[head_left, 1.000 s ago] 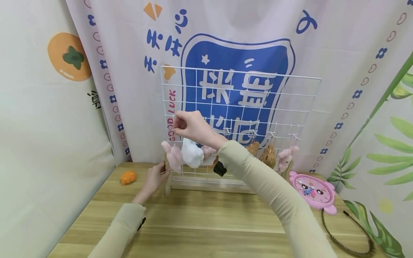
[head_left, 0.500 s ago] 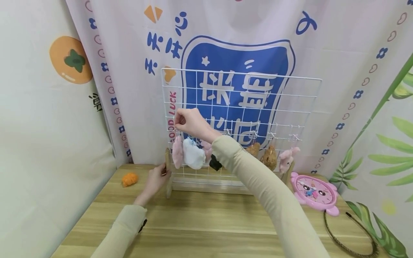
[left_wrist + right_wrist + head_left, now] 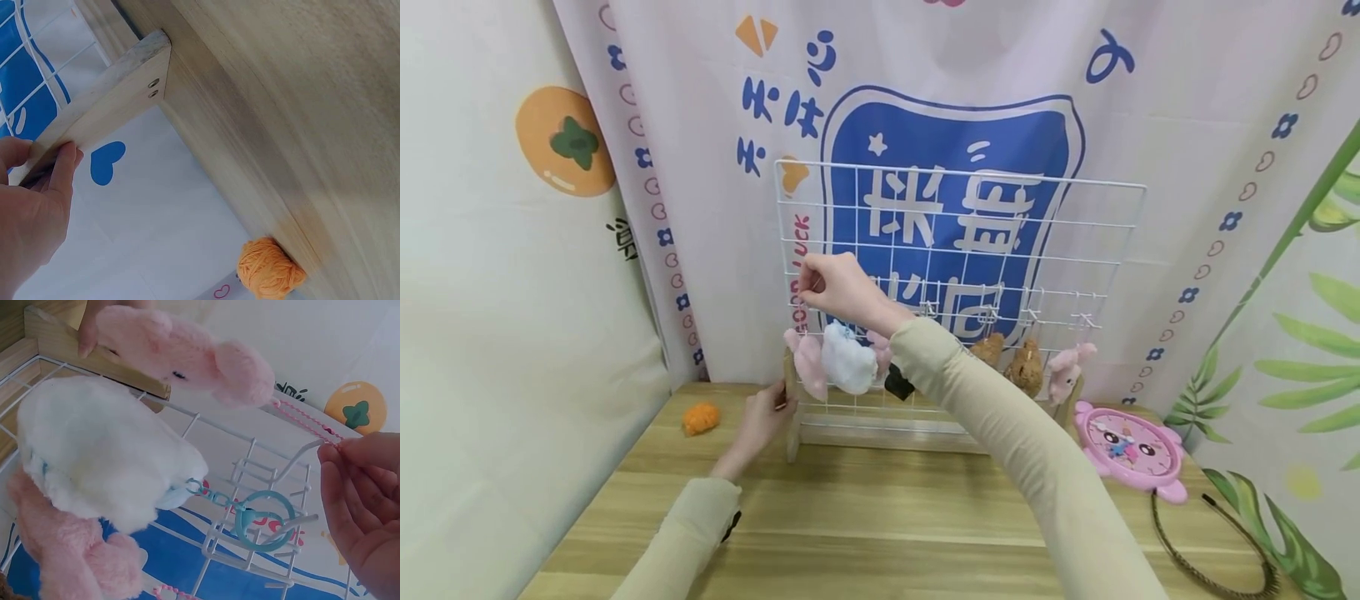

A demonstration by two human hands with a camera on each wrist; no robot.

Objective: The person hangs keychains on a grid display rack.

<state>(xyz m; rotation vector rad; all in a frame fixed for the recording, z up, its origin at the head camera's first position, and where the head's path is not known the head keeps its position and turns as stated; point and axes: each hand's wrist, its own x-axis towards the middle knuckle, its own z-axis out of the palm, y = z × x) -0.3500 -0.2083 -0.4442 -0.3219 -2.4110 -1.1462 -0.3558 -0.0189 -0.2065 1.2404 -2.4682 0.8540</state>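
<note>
My right hand (image 3: 844,287) pinches the pink bead chain (image 3: 306,419) of a pink plush keychain (image 3: 181,353) between thumb and forefinger. The plush hangs from that chain at the left end of a white wire grid (image 3: 958,171). The fingertips are right by the tip of a white hook (image 3: 299,456); whether the chain loops over it, I cannot tell. Beside it, a white plush keychain (image 3: 100,444) hangs by a light-blue ring (image 3: 290,515). My left hand (image 3: 37,212) grips the wooden side post (image 3: 106,94) of the grid's stand, fingers and thumb around its edge.
More plush keychains hang along the grid: another pink one (image 3: 78,556), brown ones (image 3: 1025,367) and a pink one (image 3: 1067,372) at the right end. An orange yarn-like ball (image 3: 701,418) lies left. A pink clock (image 3: 1131,450) and a braided headband (image 3: 1195,567) are at right.
The pink plush has swung right and turned, then swung back left. My right hand has shifted slightly, still pinching the chain. The left hand keeps its hold on the post.
</note>
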